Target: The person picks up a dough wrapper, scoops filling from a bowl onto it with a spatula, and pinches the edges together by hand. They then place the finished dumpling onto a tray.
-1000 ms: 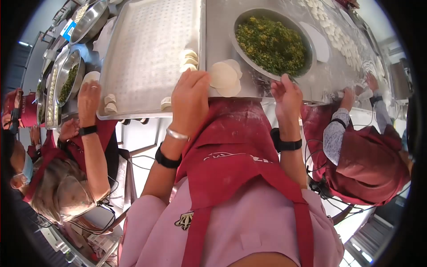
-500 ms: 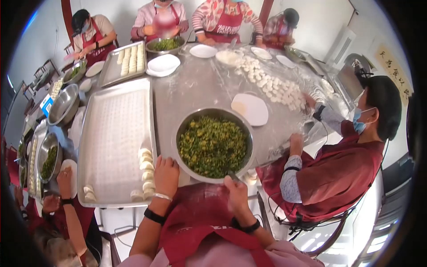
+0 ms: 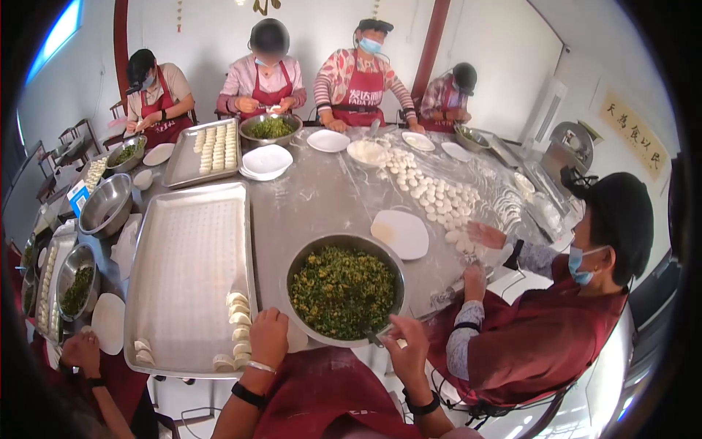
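My left hand point(image 3: 269, 339) is at the near right corner of a large metal tray point(image 3: 191, 271), its fingers curled and their tips hidden. Just right of it, a pale round piece point(image 3: 296, 337) shows beside the bowl. My right hand point(image 3: 408, 350) is at the near right rim of a steel bowl point(image 3: 403, 282) of chopped green and yellow filling point(image 3: 344, 289). Its thumb and forefinger are apart, close to the dark handle point(image 3: 374, 339) at the rim. White dumplings point(image 3: 240, 319) line the tray's right edge; a few more point(image 3: 144, 351) lie at its near left corner.
A white plate point(image 3: 399, 234) lies beyond the bowl. Many dough pieces point(image 3: 431, 194) cover the back right, near a co-worker point(image 3: 541, 307) with both hands at the table. Several people work along the far side; another person's hand point(image 3: 82, 353) is at left. A second dumpling tray point(image 3: 183, 164) lies behind.
The view has tilted up, showing more of the far people. My right fingers, closed at the handle before, are now apart beside it. The right co-worker's hands have come closer together.
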A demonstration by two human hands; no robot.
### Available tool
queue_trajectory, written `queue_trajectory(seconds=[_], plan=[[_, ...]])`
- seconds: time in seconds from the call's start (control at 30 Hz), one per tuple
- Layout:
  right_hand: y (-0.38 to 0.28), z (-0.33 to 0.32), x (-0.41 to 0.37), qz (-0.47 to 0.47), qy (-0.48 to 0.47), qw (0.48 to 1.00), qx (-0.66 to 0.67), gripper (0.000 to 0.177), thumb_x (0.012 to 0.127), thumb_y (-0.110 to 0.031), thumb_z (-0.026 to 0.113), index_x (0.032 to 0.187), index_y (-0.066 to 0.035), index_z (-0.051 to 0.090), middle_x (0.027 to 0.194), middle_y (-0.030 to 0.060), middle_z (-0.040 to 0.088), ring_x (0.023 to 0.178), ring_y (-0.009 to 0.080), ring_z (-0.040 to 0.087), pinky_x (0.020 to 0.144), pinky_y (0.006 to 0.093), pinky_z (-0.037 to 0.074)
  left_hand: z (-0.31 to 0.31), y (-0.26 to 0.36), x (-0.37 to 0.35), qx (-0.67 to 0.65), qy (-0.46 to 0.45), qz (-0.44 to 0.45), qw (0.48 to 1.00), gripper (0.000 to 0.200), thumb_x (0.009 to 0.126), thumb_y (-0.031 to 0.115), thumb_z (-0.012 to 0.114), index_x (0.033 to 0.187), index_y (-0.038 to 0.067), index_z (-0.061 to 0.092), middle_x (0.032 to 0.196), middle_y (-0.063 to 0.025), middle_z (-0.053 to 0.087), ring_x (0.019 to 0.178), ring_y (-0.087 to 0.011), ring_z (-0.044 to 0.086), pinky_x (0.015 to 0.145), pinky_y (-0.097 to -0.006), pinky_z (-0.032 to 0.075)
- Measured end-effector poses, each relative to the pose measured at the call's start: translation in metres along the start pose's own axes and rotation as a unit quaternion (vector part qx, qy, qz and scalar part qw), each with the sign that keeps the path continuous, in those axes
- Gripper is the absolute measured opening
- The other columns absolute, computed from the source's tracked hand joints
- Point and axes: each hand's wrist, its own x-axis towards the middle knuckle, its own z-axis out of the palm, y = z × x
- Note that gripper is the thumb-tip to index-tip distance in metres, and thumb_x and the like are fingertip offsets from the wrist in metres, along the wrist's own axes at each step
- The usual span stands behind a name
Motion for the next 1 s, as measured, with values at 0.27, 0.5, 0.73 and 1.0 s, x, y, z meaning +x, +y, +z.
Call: queue_trajectory(seconds=[0.27, 0.5, 0.73, 1.0], plan=[[-0.002, 0.0, 0.004, -0.092, -0.141, 0.985, -0.038, 0.033, 0.077, 0.004, 0.067, 0.106, -0.009, 0.072, 0.104, 0.0127, 0.067, 0.099, 0.0324, 0.065, 0.084, 0.0393, 0.052, -0.048, 0.015, -0.003, -0.1, 0.125, -0.029, 0.987, 0.014, 0.074, 0.001, 0.065, 0.082, 0.005, 0.056, 0.081, -0.0119, 0.057, 0.075, -0.0359, 0.06, 0.063, -0.0454, 0.05], [0.014, 0.022, 0.0, -0.188, -0.122, 0.97, -0.094, 0.015, 0.083, -0.003, 0.068, 0.096, -0.007, 0.073, 0.098, 0.0129, 0.069, 0.097, 0.0333, 0.065, 0.085, 0.0417, 0.052, -0.063, 0.027, -0.016, -0.457, 0.091, -0.261, 0.845, 0.017, 0.085, 0.008, 0.075, 0.09, 0.001, 0.061, 0.08, -0.0023, 0.065, 0.071, -0.0081, 0.056, 0.063, -0.027, 0.049], [0.014, 0.029, 0.035, -0.08, -0.085, 0.993, -0.031, 0.014, 0.084, -0.004, 0.072, 0.097, -0.005, 0.074, 0.089, 0.013, 0.069, 0.081, 0.028, 0.068, 0.071, 0.0344, 0.053, -0.058, 0.039, -0.027, -0.76, -0.03, -0.352, 0.546, 0.027, 0.097, 0.007, 0.061, 0.122, -0.003, 0.059, 0.109, -0.0111, 0.069, 0.097, -0.0197, 0.07, 0.082, -0.0338, 0.06], [0.015, 0.03, 0.057, 0.122, 0.065, 0.989, 0.059, 0.014, 0.091, -0.009, 0.067, 0.099, 0.001, 0.072, 0.081, 0.0114, 0.074, 0.068, 0.0138, 0.07, 0.065, 0.0273, 0.054, -0.047, 0.037, -0.029, -0.824, -0.069, -0.356, 0.436, 0.031, 0.101, 0.006, 0.053, 0.129, -0.007, 0.054, 0.124, -0.0176, 0.064, 0.113, -0.0271, 0.065, 0.095, -0.0407, 0.057]])
